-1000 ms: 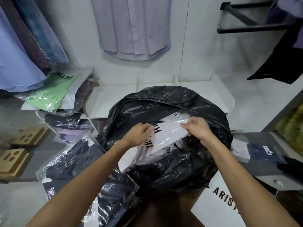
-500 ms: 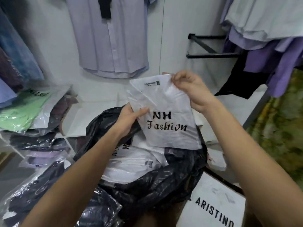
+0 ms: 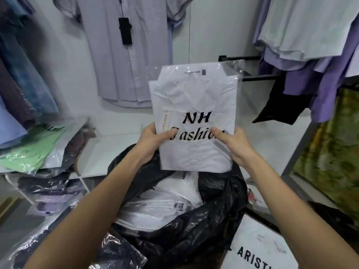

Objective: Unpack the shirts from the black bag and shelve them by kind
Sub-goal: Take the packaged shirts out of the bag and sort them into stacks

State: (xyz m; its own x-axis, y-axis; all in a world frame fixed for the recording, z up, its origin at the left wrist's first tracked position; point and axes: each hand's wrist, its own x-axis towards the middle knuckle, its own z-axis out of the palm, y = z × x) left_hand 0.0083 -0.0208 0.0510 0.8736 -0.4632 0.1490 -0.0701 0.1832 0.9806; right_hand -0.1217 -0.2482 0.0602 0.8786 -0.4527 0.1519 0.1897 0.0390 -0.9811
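Both hands hold one packed white shirt (image 3: 194, 117) upright in the middle of the view, above the open black bag (image 3: 219, 216). Left hand (image 3: 150, 141) grips the lower left edge of the packet, the thumb lying across the front near the printed word "Fashion", the other fingers hidden behind. Right hand (image 3: 236, 146) grips the lower right edge in the same way, with its thumb on the front over the end of the same word. The packet is a clear plastic sleeve with black letters "NH Fashion", and the folded collar of the shirt shows through at the top.

The black bag is at 6 o'clock from the packet, its mouth open, and more white packed shirts (image 3: 161, 202) lie inside it, one partly over another. At 9 o'clock a green packed shirt (image 3: 29, 148) lies on top of a pile on the white shelf (image 3: 116, 146), with darker packets (image 3: 44, 183) under it on a lower level. At 7 o'clock a dark packed shirt (image 3: 120, 251) in glossy plastic lies just beside the bag. At 5 o'clock a white box (image 3: 262, 249) shows the letters "ARIST", the rest is cut by the frame.

On the wall at 11 o'clock a pale lilac shirt (image 3: 132, 55) hangs with a black tag (image 3: 125, 31) on its front. At 2 o'clock purple and light shirts (image 3: 310, 45) hang from a black rail (image 3: 258, 77)
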